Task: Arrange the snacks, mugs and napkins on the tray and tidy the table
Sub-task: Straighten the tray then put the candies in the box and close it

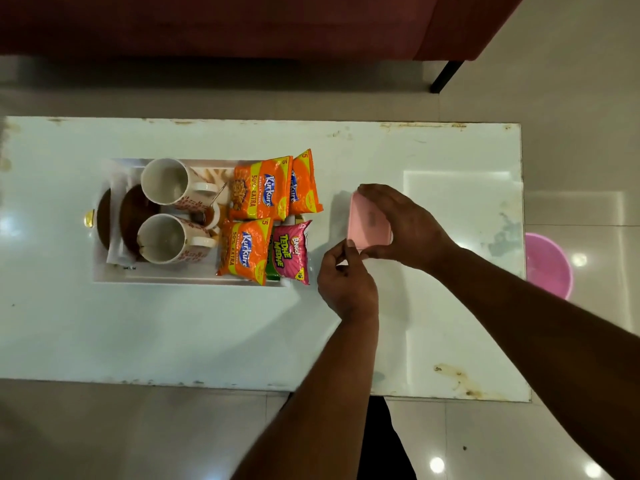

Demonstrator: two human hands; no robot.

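A white tray (180, 277) sits on the left half of the white table (173, 334). On it stand two white patterned mugs (166, 181) (162, 239), two brown plates (133, 216), a small cup with a spoon (211, 216) and a folded white napkin (116, 251). Three orange Kurkure packets (259, 194) (304, 183) (244, 251) and a pink Bingo packet (292, 252) lie on the tray's right end. Right of the tray, my right hand (401, 226) grips a pink box (367, 223) from above. My left hand (346, 275) pinches something small and white at the box's near corner.
A dark red sofa (242, 26) with a black leg stands beyond the table. A pink bucket (549, 265) rests on the tiled floor past the table's right end. Brown stains mark the table's near right corner (457, 375).
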